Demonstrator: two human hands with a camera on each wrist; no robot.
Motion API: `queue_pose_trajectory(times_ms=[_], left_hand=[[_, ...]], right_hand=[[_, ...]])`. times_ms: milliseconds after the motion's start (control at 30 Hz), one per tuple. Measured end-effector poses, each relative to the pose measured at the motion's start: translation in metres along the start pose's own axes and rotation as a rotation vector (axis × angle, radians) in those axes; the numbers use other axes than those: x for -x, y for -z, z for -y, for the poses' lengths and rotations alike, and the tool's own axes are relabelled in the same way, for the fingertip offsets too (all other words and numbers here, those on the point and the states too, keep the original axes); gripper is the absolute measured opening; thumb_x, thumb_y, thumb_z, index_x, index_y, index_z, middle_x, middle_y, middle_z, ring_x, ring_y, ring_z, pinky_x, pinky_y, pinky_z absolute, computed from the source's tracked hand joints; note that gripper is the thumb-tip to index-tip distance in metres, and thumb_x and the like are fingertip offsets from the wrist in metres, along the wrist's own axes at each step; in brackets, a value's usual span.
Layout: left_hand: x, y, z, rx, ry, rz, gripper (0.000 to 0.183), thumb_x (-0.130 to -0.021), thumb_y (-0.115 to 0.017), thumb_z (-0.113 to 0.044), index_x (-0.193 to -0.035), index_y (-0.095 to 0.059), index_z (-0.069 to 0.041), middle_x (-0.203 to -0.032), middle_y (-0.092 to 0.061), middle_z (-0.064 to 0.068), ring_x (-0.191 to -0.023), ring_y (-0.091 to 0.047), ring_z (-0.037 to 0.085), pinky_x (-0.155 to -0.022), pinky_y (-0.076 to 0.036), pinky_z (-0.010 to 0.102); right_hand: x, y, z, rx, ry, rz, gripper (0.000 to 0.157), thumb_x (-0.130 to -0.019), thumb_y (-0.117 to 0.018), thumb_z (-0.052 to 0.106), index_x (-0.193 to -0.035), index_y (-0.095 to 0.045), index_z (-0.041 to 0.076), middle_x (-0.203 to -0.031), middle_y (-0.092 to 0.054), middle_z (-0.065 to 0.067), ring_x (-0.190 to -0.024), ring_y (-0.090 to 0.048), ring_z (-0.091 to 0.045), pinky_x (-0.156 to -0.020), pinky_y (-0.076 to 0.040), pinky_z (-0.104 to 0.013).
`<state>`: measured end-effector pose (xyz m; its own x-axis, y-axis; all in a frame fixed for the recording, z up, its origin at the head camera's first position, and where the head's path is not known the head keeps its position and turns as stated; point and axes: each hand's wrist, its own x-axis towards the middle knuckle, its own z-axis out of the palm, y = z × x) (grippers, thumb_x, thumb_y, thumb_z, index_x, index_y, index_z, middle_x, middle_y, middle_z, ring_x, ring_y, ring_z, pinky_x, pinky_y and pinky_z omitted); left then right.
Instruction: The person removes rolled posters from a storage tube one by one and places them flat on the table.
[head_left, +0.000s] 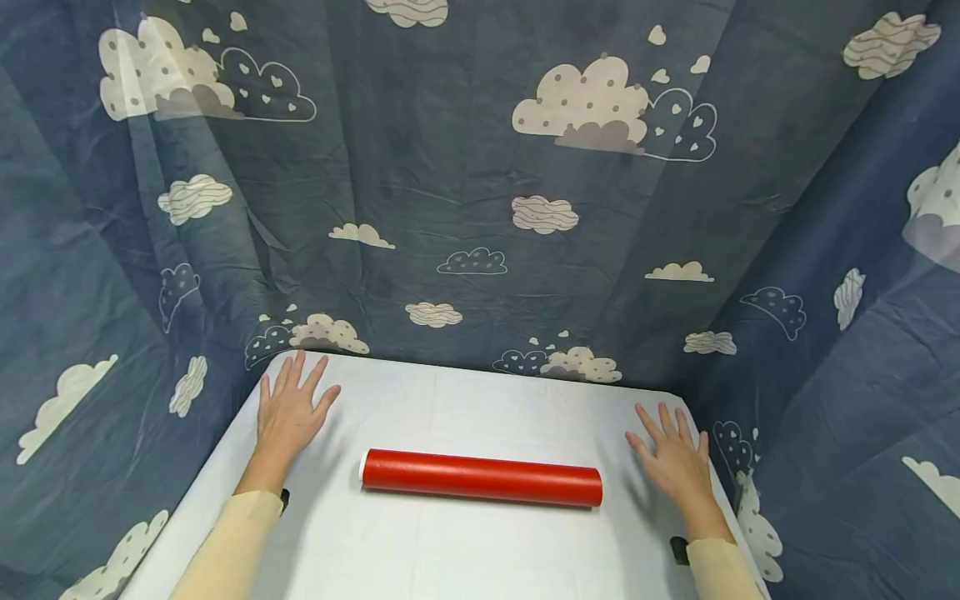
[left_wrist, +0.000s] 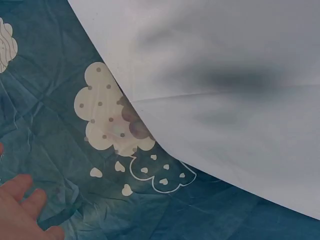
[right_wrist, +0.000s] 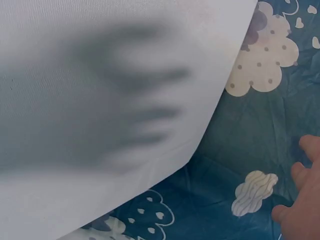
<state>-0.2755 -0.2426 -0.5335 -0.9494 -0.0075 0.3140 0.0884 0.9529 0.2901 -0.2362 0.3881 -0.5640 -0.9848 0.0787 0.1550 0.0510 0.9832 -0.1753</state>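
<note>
A red roll [head_left: 482, 477] with a white left end lies crosswise on the white table [head_left: 465, 550]. It looks like a tube or a rolled sheet; which one I cannot tell. To its left, my left hand [head_left: 288, 417] is held above the table with fingers spread, touching nothing. My right hand [head_left: 675, 458] hovers likewise beyond the roll's right end, fingers spread. In the left wrist view the left fingers [left_wrist: 32, 200] show at the lower left corner. The right fingers [right_wrist: 300, 175] appear at the right edge of the right wrist view. Both hands hold nothing.
A dark blue curtain [head_left: 420, 167] printed with pale clouds surrounds the table at the back and both sides. The table's far edge meets it. Shadows of the hands fall on the white surface. A dark band [head_left: 679, 550] sits at the right wrist.
</note>
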Motion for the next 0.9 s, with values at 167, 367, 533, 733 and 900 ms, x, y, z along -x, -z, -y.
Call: queue_pose_trajectory(times_ms=[167, 367, 533, 733, 900], left_hand=[[0.0, -0.002, -0.003, -0.001, -0.007, -0.001, 0.069, -0.1, -0.04, -0.062, -0.156, -0.033, -0.022, -0.164, -0.021, 0.02, -0.151, -0.015, 0.042, -0.12, -0.003, 0.067], [0.003, -0.006, -0.007, 0.024, -0.03, 0.0, 0.07, -0.099, -0.042, -0.062, -0.156, -0.034, -0.023, -0.164, -0.021, 0.02, -0.151, -0.017, 0.042, -0.12, -0.005, 0.067], [0.007, -0.008, -0.008, 0.027, -0.04, -0.004, 0.07, -0.098, -0.044, -0.062, -0.156, -0.034, -0.024, -0.165, -0.021, 0.019, -0.151, -0.018, 0.041, -0.12, -0.006, 0.066], [0.014, -0.011, -0.008, 0.02, -0.033, 0.016, 0.072, -0.097, -0.046, -0.063, -0.157, -0.034, -0.024, -0.165, -0.021, 0.018, -0.152, -0.018, 0.04, -0.121, -0.006, 0.066], [0.022, -0.017, -0.007, 0.022, -0.043, 0.006, 0.074, -0.095, -0.048, -0.065, -0.156, -0.035, -0.025, -0.164, -0.023, 0.018, -0.151, -0.019, 0.04, -0.12, -0.007, 0.067]], right_hand=[[0.002, 0.0, 0.001, -0.017, -0.004, 0.005, 0.076, -0.097, -0.033, 0.07, -0.158, -0.027, 0.025, -0.163, -0.019, -0.024, -0.152, -0.004, -0.047, -0.112, 0.006, -0.077], [0.006, 0.002, 0.008, -0.052, 0.021, -0.028, 0.072, -0.098, -0.043, 0.063, -0.157, -0.03, 0.025, -0.162, -0.023, -0.025, -0.151, -0.009, -0.048, -0.112, 0.001, -0.078], [0.011, 0.0, 0.02, -0.067, 0.024, -0.017, 0.074, -0.097, -0.046, 0.064, -0.158, -0.03, 0.025, -0.162, -0.023, -0.026, -0.149, -0.012, -0.049, -0.111, 0.001, -0.079], [0.017, -0.007, 0.03, -0.078, 0.037, -0.01, 0.075, -0.095, -0.05, 0.063, -0.157, -0.032, 0.025, -0.161, -0.024, -0.026, -0.149, -0.014, -0.049, -0.11, 0.0, -0.08], [0.022, -0.008, 0.04, -0.104, 0.047, -0.005, 0.074, -0.094, -0.051, 0.063, -0.156, -0.033, 0.026, -0.161, -0.025, -0.024, -0.149, -0.014, -0.048, -0.11, -0.001, -0.08]])
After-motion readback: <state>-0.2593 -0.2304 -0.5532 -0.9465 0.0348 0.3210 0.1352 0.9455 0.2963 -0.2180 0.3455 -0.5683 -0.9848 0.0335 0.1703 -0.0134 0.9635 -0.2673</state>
